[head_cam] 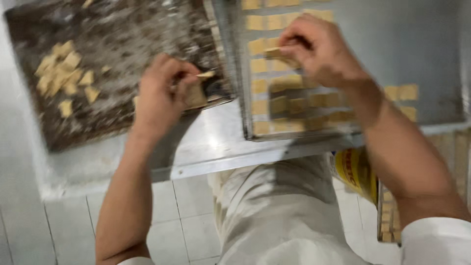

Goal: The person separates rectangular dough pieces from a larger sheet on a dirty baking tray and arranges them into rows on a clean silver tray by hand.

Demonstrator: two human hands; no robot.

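The left hand (162,93) is pinched shut on a small pale-yellow square piece of dough (206,75), thumb and fingertips meeting on its thin edges just above the near right corner of the dark, flour-dusted board (122,44). A second piece seems tucked lower in the same hand, though blur makes that uncertain. The right hand (319,51) is likewise closed on another pale-yellow dough square (277,53), held low over the left part of the grey metal baking tray (431,64).

These squares look light, thin and soft, likely to bend or tear, so a gentle hold by opposite edges, as both hands show, suits them best. They may be slightly tacky; flour on the board would lessen that.

The left piece lies nearly flat, its longer side running left to right, tilted slightly up toward the tray. The right piece also lies roughly flat with its long side left to right; its exact tilt is blurred.

A loose heap of squares (61,73) sits near the board's left edge. Neat rows of squares (274,105) fill the tray's left and near edge, a few more further right.
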